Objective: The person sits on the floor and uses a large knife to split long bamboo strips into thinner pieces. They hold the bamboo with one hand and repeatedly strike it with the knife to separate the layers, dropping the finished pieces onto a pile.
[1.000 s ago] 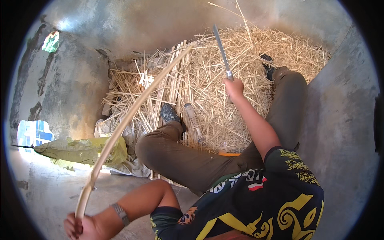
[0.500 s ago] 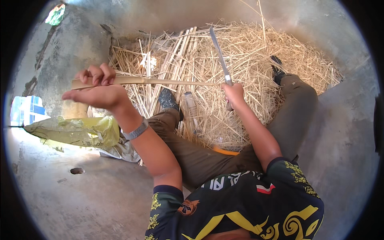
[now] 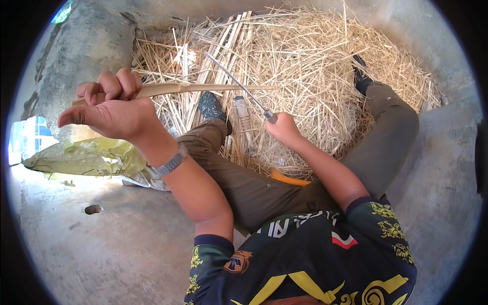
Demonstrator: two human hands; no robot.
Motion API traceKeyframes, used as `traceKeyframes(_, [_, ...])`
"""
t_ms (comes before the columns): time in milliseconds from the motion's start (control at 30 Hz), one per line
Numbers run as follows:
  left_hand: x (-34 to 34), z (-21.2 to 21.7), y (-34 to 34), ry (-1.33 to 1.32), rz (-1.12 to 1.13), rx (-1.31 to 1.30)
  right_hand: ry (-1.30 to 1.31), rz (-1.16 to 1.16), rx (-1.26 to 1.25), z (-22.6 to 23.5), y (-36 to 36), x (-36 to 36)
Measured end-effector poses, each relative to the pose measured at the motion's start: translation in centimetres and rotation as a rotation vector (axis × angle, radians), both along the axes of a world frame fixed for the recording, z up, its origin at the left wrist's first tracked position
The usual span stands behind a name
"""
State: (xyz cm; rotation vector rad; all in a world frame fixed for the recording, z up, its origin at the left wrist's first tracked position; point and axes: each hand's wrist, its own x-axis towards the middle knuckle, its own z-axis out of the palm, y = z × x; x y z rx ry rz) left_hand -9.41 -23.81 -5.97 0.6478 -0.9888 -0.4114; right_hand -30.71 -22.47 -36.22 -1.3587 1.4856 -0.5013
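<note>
My left hand (image 3: pixel 109 104) is wrapped round the wide end of a pale bamboo strip (image 3: pixel 173 88), palm up, with the thumb stretched out to the left. The strip runs to the right and narrows to a thin end over the straw. In my right hand (image 3: pixel 285 128) is the handle of a long-bladed knife (image 3: pixel 236 81). Its blade slants up and to the left, crossing the strip in the picture; whether it touches the strip I cannot tell. My fingers hide most of the handle.
A heap of straw-like shavings (image 3: pixel 310 66) and long split strips (image 3: pixel 223 46) lies against the concrete wall. A plastic bottle (image 3: pixel 243 114) stands between my legs, near an orange object (image 3: pixel 288 178). To the left are a yellowish sack (image 3: pixel 76 155) and a hole (image 3: pixel 93 209) in the concrete.
The knife has swung from nearly upright to slanting left, and my right hand has moved left and slightly nearer. My left hand with the bamboo strip has shifted a little left.
</note>
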Motion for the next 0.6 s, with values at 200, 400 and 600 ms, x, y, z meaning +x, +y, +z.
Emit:
traceKeyframes(200, [-0.2, 0.1, -0.3, -0.081, -0.033, -0.006, -0.023, -0.042, -0.067, 4.0, 0.8, 0.2])
traceKeyframes(400, [-0.6, -0.1, 0.3, -0.03, -0.149, 0.004, -0.122, 0.024, -0.356, 9.2, 1.8, 0.7])
traceKeyframes(600, [-2.0, 0.1, 0.5, -0.087, -0.193, 0.002, -0.005, -0.026, 0.016, 0.5, -0.3, -1.3])
